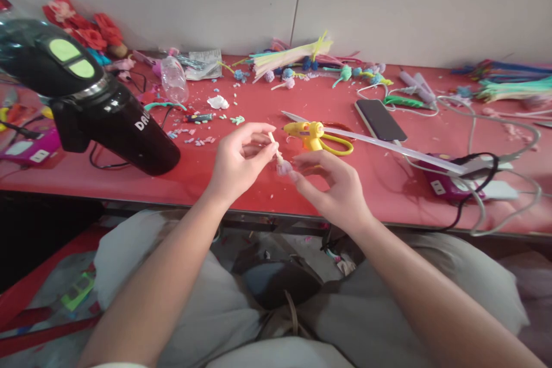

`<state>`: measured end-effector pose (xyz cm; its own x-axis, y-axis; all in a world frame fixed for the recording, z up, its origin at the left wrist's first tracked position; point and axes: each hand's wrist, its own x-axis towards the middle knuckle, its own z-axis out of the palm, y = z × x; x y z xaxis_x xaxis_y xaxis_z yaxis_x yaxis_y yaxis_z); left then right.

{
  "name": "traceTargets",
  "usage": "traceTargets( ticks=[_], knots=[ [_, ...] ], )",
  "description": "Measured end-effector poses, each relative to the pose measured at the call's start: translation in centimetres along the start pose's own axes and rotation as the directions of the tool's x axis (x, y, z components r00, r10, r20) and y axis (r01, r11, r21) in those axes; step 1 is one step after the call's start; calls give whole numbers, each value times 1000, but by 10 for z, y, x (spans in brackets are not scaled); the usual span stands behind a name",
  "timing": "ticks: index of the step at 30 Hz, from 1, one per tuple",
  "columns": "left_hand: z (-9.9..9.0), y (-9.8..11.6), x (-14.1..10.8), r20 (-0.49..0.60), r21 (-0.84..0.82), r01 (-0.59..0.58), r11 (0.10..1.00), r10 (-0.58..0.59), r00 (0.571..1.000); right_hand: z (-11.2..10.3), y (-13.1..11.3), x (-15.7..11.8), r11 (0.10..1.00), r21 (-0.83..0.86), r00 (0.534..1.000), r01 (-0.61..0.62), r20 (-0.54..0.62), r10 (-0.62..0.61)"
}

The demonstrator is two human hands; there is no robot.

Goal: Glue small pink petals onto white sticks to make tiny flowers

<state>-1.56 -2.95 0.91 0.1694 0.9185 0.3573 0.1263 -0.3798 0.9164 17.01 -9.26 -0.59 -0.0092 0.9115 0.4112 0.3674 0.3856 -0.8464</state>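
Note:
Between my hands, above the front edge of the red table, is a small pale piece with a fluffy, light purple end and a cream stem. The thumb and fingers of my left hand pinch the stem. My right hand is at the fluffy end, its thumb and fingers apart, with the thumb tip close to or touching the piece. Just behind my hands lies a yellow glue gun with a clear glue stick stretching out to the right.
A large black bottle stands at the left. Behind lie a clear plastic bottle and bundled pipe cleaners. Yellow-handled scissors, a phone, cables and a purple power strip are on the right. Small bits are scattered about.

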Motion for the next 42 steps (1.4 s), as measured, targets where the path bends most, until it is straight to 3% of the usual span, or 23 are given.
traceTargets(
  ticks=[13,21,30,38,40,42],
  knots=[
    [1,3,0,-9,54,0,999,0,1000,2,3,1,943,-198,961,268,-12,-275],
    [0,3,1,7,-18,51,999,-51,999,0,4,2,946,-182,963,270,34,-268],
    [2,5,1,6,-82,95,992,-95,995,1,3,3,935,-176,950,307,-8,-313],
    [1,1,2,-2,-75,102,992,-102,995,-2,5,1,897,-278,938,343,56,-342],
    [0,0,2,-4,-76,93,993,-93,996,-3,3,0,917,-236,945,321,25,-325],
    [-1,1,3,-1,-87,88,992,-88,996,-3,1,0,960,-175,974,218,-24,-226]
  ],
)
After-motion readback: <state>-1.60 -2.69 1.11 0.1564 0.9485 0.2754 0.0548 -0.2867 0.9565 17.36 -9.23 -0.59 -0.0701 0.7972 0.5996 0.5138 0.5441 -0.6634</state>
